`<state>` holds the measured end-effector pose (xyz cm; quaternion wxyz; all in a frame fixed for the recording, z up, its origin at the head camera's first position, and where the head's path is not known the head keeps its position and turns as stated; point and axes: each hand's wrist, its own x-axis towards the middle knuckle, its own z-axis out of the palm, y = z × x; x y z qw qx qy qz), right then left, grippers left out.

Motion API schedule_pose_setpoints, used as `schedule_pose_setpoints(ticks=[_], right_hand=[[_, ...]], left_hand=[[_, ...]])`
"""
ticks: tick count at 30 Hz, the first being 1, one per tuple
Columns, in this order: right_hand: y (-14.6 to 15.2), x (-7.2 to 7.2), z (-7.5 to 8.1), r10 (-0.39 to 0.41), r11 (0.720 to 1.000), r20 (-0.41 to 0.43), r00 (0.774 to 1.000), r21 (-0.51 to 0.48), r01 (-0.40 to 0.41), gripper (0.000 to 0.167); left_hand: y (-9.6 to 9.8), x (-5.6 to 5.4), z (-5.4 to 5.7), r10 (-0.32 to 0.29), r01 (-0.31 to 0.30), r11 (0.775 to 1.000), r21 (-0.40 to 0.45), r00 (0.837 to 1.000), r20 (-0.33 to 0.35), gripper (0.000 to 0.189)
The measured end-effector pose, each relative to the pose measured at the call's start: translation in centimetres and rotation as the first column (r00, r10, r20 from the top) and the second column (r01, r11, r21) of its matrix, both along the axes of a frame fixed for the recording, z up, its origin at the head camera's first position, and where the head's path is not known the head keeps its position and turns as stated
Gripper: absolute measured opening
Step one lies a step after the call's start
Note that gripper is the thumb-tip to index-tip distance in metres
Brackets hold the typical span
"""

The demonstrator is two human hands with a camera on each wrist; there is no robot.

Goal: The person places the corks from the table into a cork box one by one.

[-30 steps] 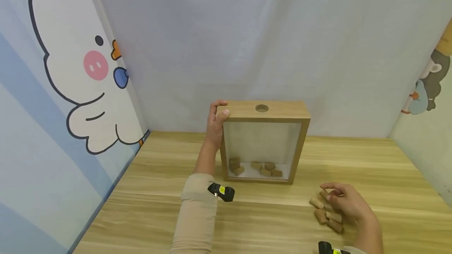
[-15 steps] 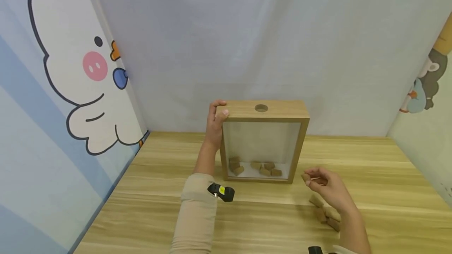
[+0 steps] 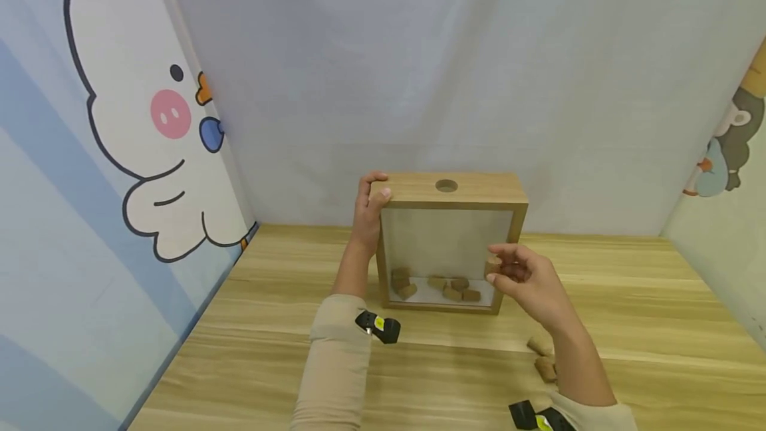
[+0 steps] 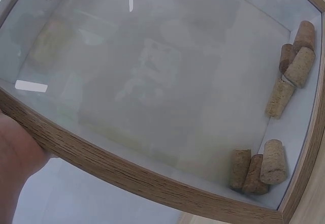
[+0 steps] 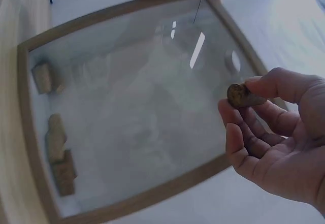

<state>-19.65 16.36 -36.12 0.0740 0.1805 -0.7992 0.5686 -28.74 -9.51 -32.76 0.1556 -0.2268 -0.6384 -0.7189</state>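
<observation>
A wooden-framed shadow box (image 3: pixel 445 245) with a clear front and a round hole (image 3: pixel 446 185) in its top stands upright on the table. My left hand (image 3: pixel 368 211) grips its top left corner, thumb in front and fingers over the top. Between the thumb and fingers of my right hand (image 3: pixel 529 285) is a wine cork (image 5: pixel 244 96), held in front of the box's right side. Several corks (image 4: pixel 274 161) lie inside along the bottom, in two groups. In the right wrist view, the cork's dark round end faces the camera.
Loose corks (image 3: pixel 544 368) lie on the wooden table (image 3: pixel 443 378) at the right, partly hidden by my right forearm. A pale curtain (image 3: pixel 359 85) hangs behind the box. Walls with cartoon figures flank the table at left and right.
My right hand has picked up a cork from the loose pile and carried it left and up to the front of the box. My left hand keeps its grip on the corner.
</observation>
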Motion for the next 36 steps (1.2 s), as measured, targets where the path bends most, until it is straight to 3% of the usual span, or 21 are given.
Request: schedule_pose_setpoints(ticks=[7,14,18,23,30,36], right_hand=[[-2.2,-0.6,4.2,0.018,0.994,-0.158,0.987,-0.107,-0.035,0.031],[-3.5,-2.8,8.1,0.045,0.977,-0.185,0.982,-0.196,-0.082,0.03],[-3.9,-4.5,9.9,0.032,0.99,-0.113,0.993,-0.13,-0.047,0.031],[-4.7,-6.8,11.6,0.057,0.998,0.057,0.997,-0.001,-0.057,0.034],[-5.4,-9.3,13.2,0.033,0.997,0.283,0.959,0.057,-0.051,0.033],[-5.4,-10.3,13.4,-0.001,0.993,0.334,0.943,0.116,-0.04,0.033]], left_hand=[[0.1,0.1,0.0,-0.002,0.002,1.0,0.006,1.0,-0.001,0.045],[0.0,-0.2,-0.3,-0.01,0.01,1.0,0.024,1.0,-0.001,0.044],[0.0,-0.3,-0.3,-0.027,0.027,0.999,0.031,1.0,0.001,0.043],[0.0,-0.3,-0.3,-0.017,0.017,0.999,0.033,1.0,-0.005,0.043],[0.0,-0.3,-0.1,-0.013,0.013,1.0,0.021,1.0,-0.019,0.043],[0.1,-0.1,-0.1,-0.036,0.036,0.998,0.052,0.999,0.004,0.041]])
